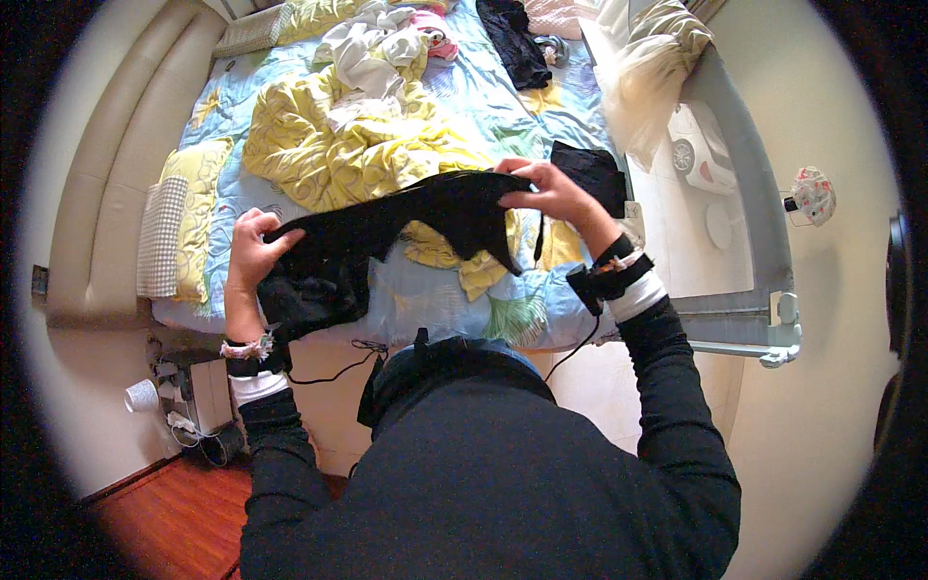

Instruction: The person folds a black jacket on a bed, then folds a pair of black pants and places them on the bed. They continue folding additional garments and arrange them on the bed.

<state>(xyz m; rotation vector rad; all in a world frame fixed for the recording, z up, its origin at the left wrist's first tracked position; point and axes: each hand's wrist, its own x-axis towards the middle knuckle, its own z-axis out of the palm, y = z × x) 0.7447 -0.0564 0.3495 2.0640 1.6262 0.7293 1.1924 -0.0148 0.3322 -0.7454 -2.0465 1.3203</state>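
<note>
A black garment is stretched between my two hands above the near part of the bed. My left hand pinches one end between thumb and fingers. At the other end, slightly farther from me, my right hand grips the top edge. Dark cloth hangs down below my left hand onto the bed's near edge, and a pointed piece droops near my right hand. What kind of garment it is cannot be told. A folded black cloth lies on the bed just beyond my right hand.
A crumpled yellow quilt covers the bed's middle, with white clothing on it. Another black garment lies farther off. Pillows rest by the padded headboard at left. A grey bed rail stands at right. Cables run from both wrists.
</note>
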